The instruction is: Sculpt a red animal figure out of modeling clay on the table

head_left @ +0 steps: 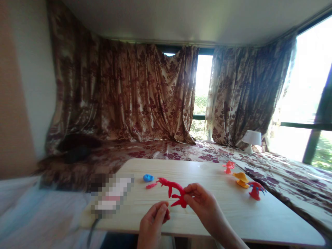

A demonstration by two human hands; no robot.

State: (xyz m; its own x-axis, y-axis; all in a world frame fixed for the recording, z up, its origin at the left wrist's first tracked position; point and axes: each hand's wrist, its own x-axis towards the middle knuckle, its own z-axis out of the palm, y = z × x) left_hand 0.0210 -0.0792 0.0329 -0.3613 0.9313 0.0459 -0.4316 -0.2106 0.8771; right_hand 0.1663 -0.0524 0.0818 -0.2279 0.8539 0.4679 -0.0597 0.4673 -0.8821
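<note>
My right hand (198,198) pinches a red modelling-clay figure (169,185) between thumb and fingers, above the table. The figure has a long bent body, thin limbs and a small knobbed end pointing left. My left hand (155,218) is closed just below and left of the figure, thumb pressed to the fingers. What it pinches, if anything, is too small to make out. Beyond the hands, a blue clay lump (148,177) and a small pinkish-red clay piece (151,186) lie on the table.
On the table (207,221), a coral clay figure (228,167), a yellow mushroom-like one (241,180) and a red one with blue bits (256,191) stand at right. A pixelated object (111,197) with a cable lies left. A white lamp (252,139) stands behind.
</note>
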